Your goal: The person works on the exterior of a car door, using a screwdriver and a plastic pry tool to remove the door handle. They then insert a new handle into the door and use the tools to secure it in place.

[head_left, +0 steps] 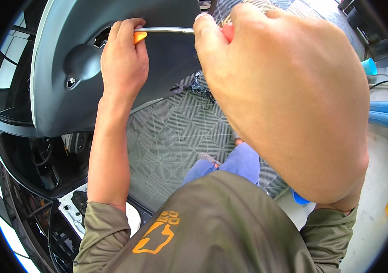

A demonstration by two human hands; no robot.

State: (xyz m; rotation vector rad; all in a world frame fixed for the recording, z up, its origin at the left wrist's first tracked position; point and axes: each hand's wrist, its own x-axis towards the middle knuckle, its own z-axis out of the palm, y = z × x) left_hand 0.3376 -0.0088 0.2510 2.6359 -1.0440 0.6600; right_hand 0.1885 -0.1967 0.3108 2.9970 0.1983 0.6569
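A dark grey car door (171,54) fills the upper left, with a round dished handle recess (82,61) and openings around it. My left hand (125,57) is at the recess's right edge, fingers curled round a small orange piece (140,37). A thin metal shaft (169,30) runs from beside that piece across to my right hand (266,54), which is closed on its other end. A bit of red (228,32) shows by the right thumb, perhaps a handle; the rest is hidden by the hand. Where the shaft's left end rests I cannot tell.
Ribbed grey floor tiles (171,136) lie below, with a dark crumpled bundle (198,86) beneath the door. Left is a black car body (25,159) with exposed metal parts (73,204). A blue cup (369,67), blue strips (382,113) and a blue bucket (299,197) are at right.
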